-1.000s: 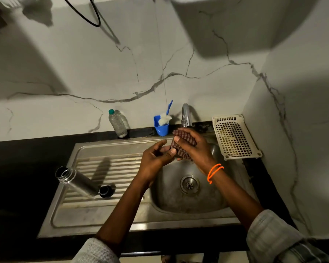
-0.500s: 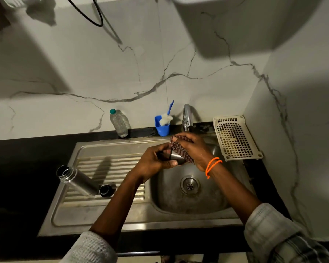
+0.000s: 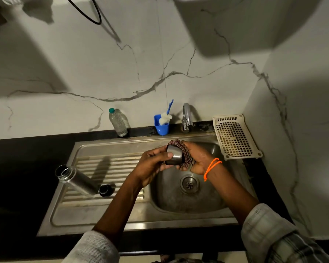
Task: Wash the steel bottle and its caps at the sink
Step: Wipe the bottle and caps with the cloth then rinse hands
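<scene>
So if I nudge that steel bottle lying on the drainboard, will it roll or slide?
The steel bottle lies on its side across the ribbed drainboard, so the ribs would probably check a roll. Its smooth metal wall looks slippery, likelier still if wet. It is uncapped and probably empty, so light; a nudge could send it into the small black cap beside its base.

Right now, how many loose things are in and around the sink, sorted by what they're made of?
Steel: 2, the steel bottle and the steel cap
Plastic: 5, the black cap, water bottle, blue cup, brush, basket
Cloth: 1, the scrub cloth
Total: 8
</scene>
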